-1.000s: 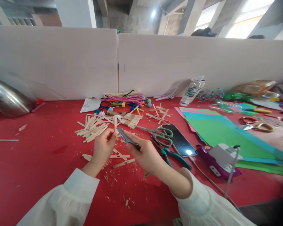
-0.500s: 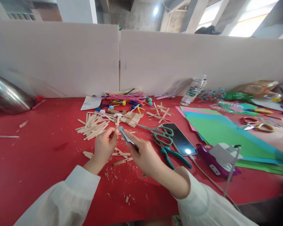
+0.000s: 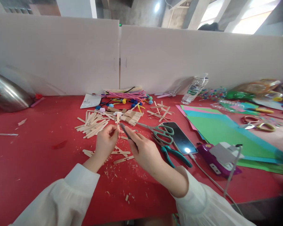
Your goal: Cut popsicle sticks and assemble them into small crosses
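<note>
Pinched upright in my left hand [image 3: 107, 138] is a wooden craft stick [image 3: 118, 118]. My right hand [image 3: 145, 152] is closed round a utility knife [image 3: 128, 133], its tip close beside the stick; whether the blade touches the wood I cannot tell. Just behind my hands lies a loose pile of craft sticks [image 3: 94, 124], with a neater bundle of sticks [image 3: 131, 117] to its right. Below my hands rest several notched sticks [image 3: 124, 159] among small wood shavings [image 3: 112, 172].
Right of my hands lie scissors [image 3: 163, 133], teal-handled pliers [image 3: 176, 155], a phone [image 3: 180, 138] and a purple power strip [image 3: 217, 161] with a cable. Coloured paper [image 3: 226, 131] spreads farther right. Pipe cleaners [image 3: 124, 94] lie by the white partition [image 3: 61, 53]; a metal jug [image 3: 8, 92] stands left.
The knife has turned so its side faces me less, and my right hand has rolled slightly. My left hand still holds the stick in nearly the same place. The view has tilted slightly.
</note>
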A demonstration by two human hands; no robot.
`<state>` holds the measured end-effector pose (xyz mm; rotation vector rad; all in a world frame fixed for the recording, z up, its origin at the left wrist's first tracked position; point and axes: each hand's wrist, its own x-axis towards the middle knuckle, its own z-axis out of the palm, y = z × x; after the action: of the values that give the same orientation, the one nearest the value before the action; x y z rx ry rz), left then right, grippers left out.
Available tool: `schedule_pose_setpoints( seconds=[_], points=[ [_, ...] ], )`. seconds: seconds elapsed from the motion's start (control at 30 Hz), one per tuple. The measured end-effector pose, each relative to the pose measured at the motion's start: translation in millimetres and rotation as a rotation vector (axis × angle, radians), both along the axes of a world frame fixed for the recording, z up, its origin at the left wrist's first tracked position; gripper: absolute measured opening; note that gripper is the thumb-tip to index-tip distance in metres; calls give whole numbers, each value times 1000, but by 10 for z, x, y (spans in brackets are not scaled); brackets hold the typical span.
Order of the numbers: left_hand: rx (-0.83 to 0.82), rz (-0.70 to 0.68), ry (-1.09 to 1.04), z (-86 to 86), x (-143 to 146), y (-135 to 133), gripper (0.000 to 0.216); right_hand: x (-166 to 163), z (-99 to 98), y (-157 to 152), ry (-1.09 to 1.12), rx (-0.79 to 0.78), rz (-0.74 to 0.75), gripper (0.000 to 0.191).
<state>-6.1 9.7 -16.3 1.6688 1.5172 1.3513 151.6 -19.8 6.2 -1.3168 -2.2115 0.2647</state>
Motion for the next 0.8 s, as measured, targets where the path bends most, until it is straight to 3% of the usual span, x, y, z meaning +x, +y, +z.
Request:
schedule_pose_setpoints(
  seconds=[0.6, 0.8],
  points=[
    [41, 32, 141, 34, -9, -24, 24, 7, 9, -17, 16, 9, 45, 49],
    [46, 48, 178, 61, -4, -33, 21, 4, 29, -6, 128, -67, 56, 47]
  ],
)
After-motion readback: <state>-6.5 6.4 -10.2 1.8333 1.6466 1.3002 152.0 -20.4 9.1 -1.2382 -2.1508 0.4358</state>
